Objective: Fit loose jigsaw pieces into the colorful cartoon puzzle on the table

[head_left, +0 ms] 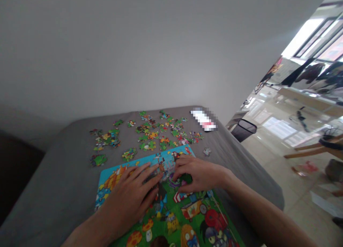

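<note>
A jigsaw puzzle board [171, 198] with a blue sky edge and green cartoon figures lies in front of me on the grey cloth. My left hand [136, 188] rests flat on its upper left part, fingers spread and holding nothing. On the upper right part, my right hand [193, 172] is curled, with thumb and fingertips drawn towards each other at the surface. Whatever is at those fingertips is too small and covered to make out. Grey bare patches [168, 165] show between the hands near the top edge.
Loose puzzle pieces [151, 135] lie in clusters beyond the board, against the white wall [134, 54]. One pale piece [207, 151] sits apart on the right. A phone [203, 119], blurred out, lies at the back right. Beyond the cloth's right edge is a tiled floor [270, 132].
</note>
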The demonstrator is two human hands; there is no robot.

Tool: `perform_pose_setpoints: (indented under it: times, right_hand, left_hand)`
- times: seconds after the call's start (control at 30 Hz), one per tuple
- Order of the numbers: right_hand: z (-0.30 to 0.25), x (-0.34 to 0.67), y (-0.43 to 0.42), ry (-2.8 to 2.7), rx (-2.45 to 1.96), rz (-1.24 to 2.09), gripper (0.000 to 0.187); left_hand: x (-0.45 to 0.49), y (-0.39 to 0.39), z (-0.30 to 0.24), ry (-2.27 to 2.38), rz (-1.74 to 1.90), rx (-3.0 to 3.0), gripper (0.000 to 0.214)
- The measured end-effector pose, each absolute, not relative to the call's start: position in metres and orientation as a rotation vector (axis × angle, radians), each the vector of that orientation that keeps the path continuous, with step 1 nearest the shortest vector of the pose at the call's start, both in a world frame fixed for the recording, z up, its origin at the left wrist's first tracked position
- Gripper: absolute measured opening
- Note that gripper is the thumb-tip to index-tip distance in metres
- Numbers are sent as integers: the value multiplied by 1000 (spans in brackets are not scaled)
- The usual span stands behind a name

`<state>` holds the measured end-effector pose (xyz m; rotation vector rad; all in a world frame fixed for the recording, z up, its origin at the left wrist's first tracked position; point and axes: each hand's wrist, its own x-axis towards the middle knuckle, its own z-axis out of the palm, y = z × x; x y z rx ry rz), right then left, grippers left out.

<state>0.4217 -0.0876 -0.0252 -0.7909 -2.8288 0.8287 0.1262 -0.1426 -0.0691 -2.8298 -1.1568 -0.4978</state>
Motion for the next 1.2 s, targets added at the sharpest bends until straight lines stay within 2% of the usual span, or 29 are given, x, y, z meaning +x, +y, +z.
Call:
perform_pose_setpoints:
  times: [0.37,0.53,0.77,1.2]
  right_hand:
    - [-19,432,-82,-2629,-845,820,27]
    - [-20,433,-83,-2754,-790,798,42]
    - [-20,424,-87,-2824,-735,761,45]
    - [-19,421,-88,-2836,-762,753,28]
  left_hand:
    - [101,-114,-65,-1407,-588,-2764,50]
    - [82,-97,-54,-1630,-669,-2699,64]
    - [85,-99,-49,-1679,-700,-2711,70]
    - [94,-113,-55,-1460,-660,-2822,58]
